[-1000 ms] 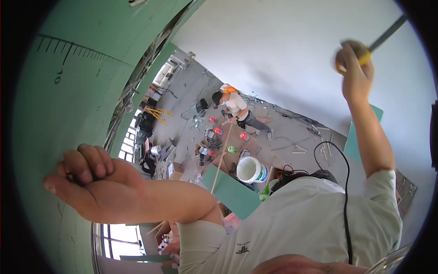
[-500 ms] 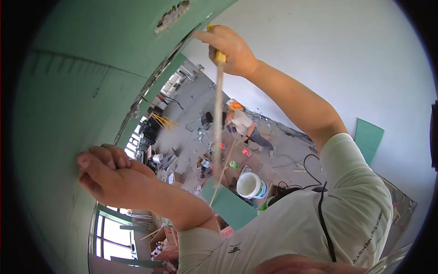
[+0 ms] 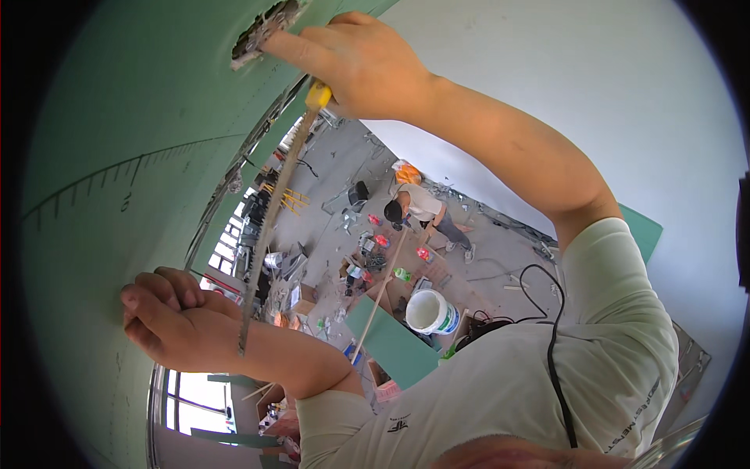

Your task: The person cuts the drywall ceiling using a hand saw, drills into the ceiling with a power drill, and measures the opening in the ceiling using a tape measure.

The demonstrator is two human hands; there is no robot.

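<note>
My right hand (image 3: 371,66) is raised, closed round the yellow handle of a narrow-bladed handsaw (image 3: 275,207). Its long, dusty blade hangs down and leftward, the tip passing in front of my left forearm. The index finger of that hand stretches to the edge of a ragged hole (image 3: 264,33) in the green board (image 3: 94,109) overhead. Lower on the left, my left hand (image 3: 176,320) is up against the board with its fingers curled; no object shows in it. Dark ruler-like marks run across the board near both hands.
Far below, another person (image 3: 422,203) bends over among debris on the grey floor. A white bucket (image 3: 428,311) stands beside a loose green panel (image 3: 391,348). A metal-lined board edge (image 3: 226,176) runs alongside the saw. The white wall (image 3: 531,70) rises at right.
My right hand has moved up and left with the saw, its finger now reaching the hole. The blade has swung left. My left hand has shifted slightly down and left.
</note>
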